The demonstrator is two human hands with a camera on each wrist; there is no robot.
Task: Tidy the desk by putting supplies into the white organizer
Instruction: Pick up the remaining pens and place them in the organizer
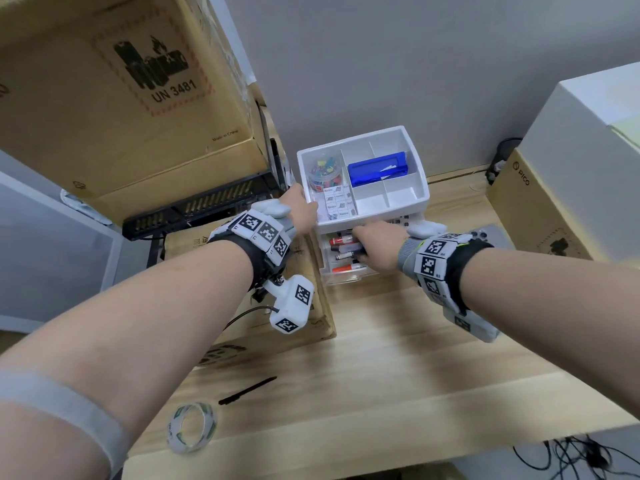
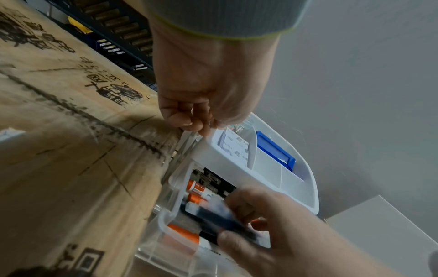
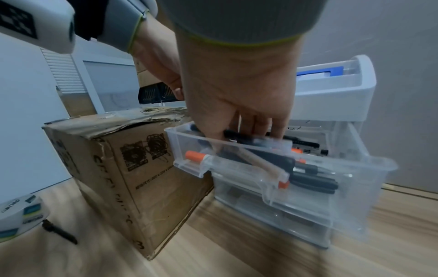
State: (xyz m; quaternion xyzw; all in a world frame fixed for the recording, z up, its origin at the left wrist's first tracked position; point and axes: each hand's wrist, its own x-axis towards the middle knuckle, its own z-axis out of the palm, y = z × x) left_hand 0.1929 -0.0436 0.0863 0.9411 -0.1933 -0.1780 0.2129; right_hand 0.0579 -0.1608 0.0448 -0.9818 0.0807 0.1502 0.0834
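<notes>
The white organizer [image 1: 420, 183] stands at the back of the desk, its clear top drawer [image 1: 346, 276] pulled out and filled with several orange-capped and black markers. My right hand [image 1: 362, 242] reaches into that drawer and grips a dark marker [image 2: 220, 219] between thumb and fingers just above the other markers. In the right wrist view the right hand [image 3: 246, 129] has its fingers down inside the drawer [image 3: 308, 187]. My left hand [image 1: 308, 211] pinches the front left corner of the organizer's top tray; the left wrist view shows the left hand [image 2: 199, 121] with curled fingers on that rim.
The tray holds a jar of clips [image 1: 325, 171], sticky notes [image 1: 337, 204] and a blue box [image 1: 377, 169]. A tape roll [image 1: 192, 427] and a black pen [image 1: 247, 390] lie on the desk's near left. A cardboard box [image 1: 277, 327] stands close to the organizer's left, a PICO box [image 1: 540, 209] to the right.
</notes>
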